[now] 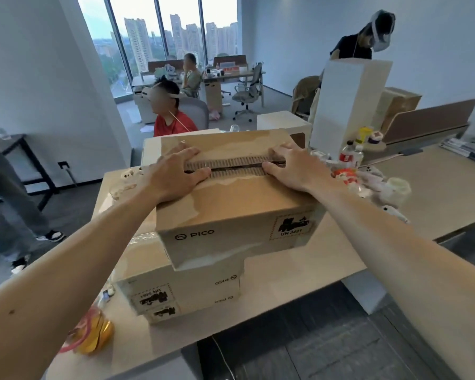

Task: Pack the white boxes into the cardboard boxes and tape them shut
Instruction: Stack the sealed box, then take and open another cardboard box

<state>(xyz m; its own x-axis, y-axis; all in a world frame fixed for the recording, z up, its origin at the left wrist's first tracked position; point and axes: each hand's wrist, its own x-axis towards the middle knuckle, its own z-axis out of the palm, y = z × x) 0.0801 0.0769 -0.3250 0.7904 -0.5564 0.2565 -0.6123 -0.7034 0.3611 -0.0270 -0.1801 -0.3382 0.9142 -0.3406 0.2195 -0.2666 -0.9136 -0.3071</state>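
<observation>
A brown PICO cardboard box (pixel 231 215) sits on top of two stacked cardboard boxes (pixel 181 292) on the table. Its two top flaps are folded down and meet along a narrow dark seam (pixel 236 166) with torn corrugated edges. My left hand (pixel 176 174) lies flat on the left part of the top, fingers spread across the seam. My right hand (pixel 288 165) presses flat on the right part, fingers over the seam. Neither hand grips anything. A tall white box (pixel 346 105) and a lower white box (pixel 283 122) stand behind the cardboard box.
The beige table (pixel 285 275) carries a yellow tape roll (pixel 93 333) at the near left corner, and bottles, white controllers and clutter (pixel 368 176) to the right. A seated person in red (pixel 170 116) is beyond the box, another person (pixel 359 42) stands at back right, and legs (pixel 8 204) are at far left.
</observation>
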